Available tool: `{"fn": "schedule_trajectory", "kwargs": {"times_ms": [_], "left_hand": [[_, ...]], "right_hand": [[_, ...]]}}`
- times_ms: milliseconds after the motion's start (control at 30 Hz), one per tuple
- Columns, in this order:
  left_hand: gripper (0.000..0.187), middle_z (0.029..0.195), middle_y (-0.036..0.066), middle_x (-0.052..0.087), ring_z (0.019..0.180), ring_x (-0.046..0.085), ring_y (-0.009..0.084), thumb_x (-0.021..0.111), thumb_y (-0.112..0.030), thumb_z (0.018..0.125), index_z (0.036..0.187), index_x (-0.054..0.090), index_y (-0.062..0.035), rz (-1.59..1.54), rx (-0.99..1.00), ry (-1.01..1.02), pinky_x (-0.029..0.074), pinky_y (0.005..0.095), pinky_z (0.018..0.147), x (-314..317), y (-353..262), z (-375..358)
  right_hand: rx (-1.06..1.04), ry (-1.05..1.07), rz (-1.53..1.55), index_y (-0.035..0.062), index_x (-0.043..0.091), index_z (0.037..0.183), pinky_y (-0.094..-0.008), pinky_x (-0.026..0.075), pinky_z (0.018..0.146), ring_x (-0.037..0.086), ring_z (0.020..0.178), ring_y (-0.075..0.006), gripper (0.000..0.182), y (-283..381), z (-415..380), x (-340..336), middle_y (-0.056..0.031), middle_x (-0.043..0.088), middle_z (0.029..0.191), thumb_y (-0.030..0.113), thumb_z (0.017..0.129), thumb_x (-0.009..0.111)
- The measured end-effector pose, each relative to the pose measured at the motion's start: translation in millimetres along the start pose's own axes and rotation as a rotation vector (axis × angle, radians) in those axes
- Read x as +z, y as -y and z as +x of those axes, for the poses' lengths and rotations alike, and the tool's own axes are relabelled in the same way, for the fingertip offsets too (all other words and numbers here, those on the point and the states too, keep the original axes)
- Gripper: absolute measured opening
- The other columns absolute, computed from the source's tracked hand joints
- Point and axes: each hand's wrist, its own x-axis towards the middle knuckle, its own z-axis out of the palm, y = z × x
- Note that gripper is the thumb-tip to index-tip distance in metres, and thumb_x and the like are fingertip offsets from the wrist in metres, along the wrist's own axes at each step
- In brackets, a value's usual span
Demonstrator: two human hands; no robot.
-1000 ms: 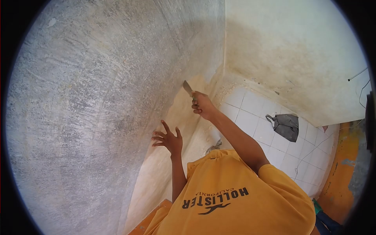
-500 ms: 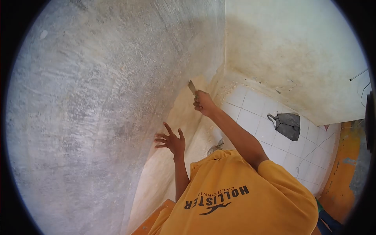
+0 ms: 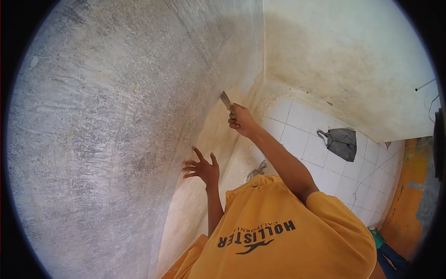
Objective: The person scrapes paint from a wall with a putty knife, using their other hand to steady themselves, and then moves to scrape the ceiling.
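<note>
While the fingers of the right hand (image 3: 241, 120) are closed round the handle of a scraper (image 3: 226, 99), its bare blade slants up and away from the knuckles towards the rough grey wall (image 3: 107, 116); whether the edge touches cannot be told. It looks light, with a stiff grip and a thin metal blade that may give a little under pressure. The handle is the place to hold, close behind the blade for control, with fingers clear of the edge. Dust could make it slippery.

The left hand (image 3: 204, 171) holds nothing, its fingers spread beside the wall; contact is unclear. Both hands are near the ragged border of the smoother beige strip (image 3: 218, 128), along the wall's lower edge. Farther out, a grey bag (image 3: 343, 145) lies on the tiled floor (image 3: 297, 139), near the edge below the other wall (image 3: 344, 56).
</note>
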Motion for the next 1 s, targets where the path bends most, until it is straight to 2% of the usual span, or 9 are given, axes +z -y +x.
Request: {"fn": "schedule_trajectory", "kwargs": {"times_ms": [100,167,300,400,500,567,733,833,1000], "left_hand": [[0.089,0.145,0.055,-0.007,0.128,-0.010,0.0791,0.045,-0.064,0.095,0.162,0.003,-0.0228,0.002,-0.010,0.025,0.002,0.0892,0.089,-1.2,0.8,1.6],[0.088,0.145,0.055,-0.006,0.128,-0.009,0.0794,0.044,-0.065,0.095,0.162,0.003,-0.0230,0.015,-0.017,0.025,0.002,0.0892,0.089,-0.1,-0.2,2.3],[0.088,0.145,0.055,-0.004,0.127,-0.009,0.0800,0.044,-0.065,0.095,0.162,0.004,-0.0234,0.014,0.018,-0.087,0.003,0.0895,0.088,6.5,-1.8,6.0],[0.088,0.144,0.055,-0.002,0.127,-0.007,0.0806,0.044,-0.065,0.095,0.162,0.004,-0.0235,0.036,0.009,-0.039,0.004,0.0899,0.087,4.1,-0.7,4.1],[0.088,0.144,0.055,-0.001,0.126,-0.005,0.0812,0.044,-0.065,0.095,0.162,0.004,-0.0238,0.050,0.006,-0.073,0.005,0.0901,0.087,6.0,-2.5,1.1],[0.088,0.144,0.056,-0.001,0.126,-0.004,0.0814,0.043,-0.066,0.095,0.162,0.004,-0.0240,0.056,0.020,-0.114,0.005,0.0901,0.087,8.9,-4.0,2.8],[0.088,0.145,0.055,-0.007,0.127,-0.011,0.0801,0.045,-0.065,0.095,0.162,0.003,-0.0263,-0.003,0.009,0.001,0.003,0.0896,0.088,-3.6,-6.9,1.8],[0.088,0.147,0.053,-0.011,0.128,-0.016,0.0785,0.048,-0.063,0.095,0.161,0.004,-0.0281,-0.015,0.039,0.012,0.001,0.0892,0.090,-10.8,-14.2,-5.4],[0.086,0.154,0.044,-0.015,0.135,-0.019,0.0698,0.054,-0.053,0.095,0.162,0.008,-0.0248,-0.110,0.050,0.038,-0.001,0.0837,0.100,-27.8,-17.0,-10.7]], "right_hand": [[0.044,0.039,-0.057,0.0108,0.049,0.090,-0.0236,0.024,0.040,0.030,0.050,-0.0076,0.014,0.3,-19.2,4.5,0.0006,0.037,0.069,0.021,0.100,0.050],[-0.012,-0.002,-0.041,0.0112,0.049,0.090,-0.0232,0.023,0.040,0.030,0.050,-0.0078,0.014,-4.8,-5.8,2.5,0.0007,0.037,0.069,0.021,0.100,0.050],[0.032,-0.027,0.032,0.0138,0.046,0.089,-0.0217,0.022,0.041,0.029,0.049,-0.0064,0.017,-15.0,24.7,-19.8,0.0028,0.036,0.068,0.025,0.100,0.054],[0.100,0.038,0.043,0.0137,0.047,0.090,-0.0215,0.022,0.041,0.029,0.049,-0.0063,0.016,-11.5,-22.5,9.7,0.0031,0.035,0.067,0.025,0.100,0.055],[0.136,0.091,0.024,0.0135,0.047,0.091,-0.0213,0.021,0.041,0.028,0.051,-0.0062,0.016,-3.5,-16.1,-5.3,0.0033,0.035,0.068,0.025,0.100,0.055],[0.132,0.041,0.005,0.0132,0.047,0.092,-0.0211,0.021,0.041,0.028,0.051,-0.0061,0.016,-3.8,-20.3,-13.0,0.0034,0.035,0.068,0.025,0.100,0.055],[0.100,0.070,-0.011,0.0131,0.046,0.090,-0.0220,0.021,0.041,0.029,0.050,-0.0068,0.017,0.2,-35.1,14.5,0.0025,0.036,0.068,0.024,0.099,0.056],[0.034,-0.031,0.071,0.0110,0.048,0.090,-0.0234,0.023,0.040,0.031,0.049,-0.0085,0.016,-13.1,21.9,-26.9,0.0005,0.036,0.069,0.023,0.098,0.055],[0.022,0.033,0.045,0.0121,0.053,0.110,-0.0224,0.028,0.043,0.031,0.050,-0.0060,0.016,-16.2,25.2,-52.5,0.0007,0.043,0.071,0.026,0.101,0.052]]}}
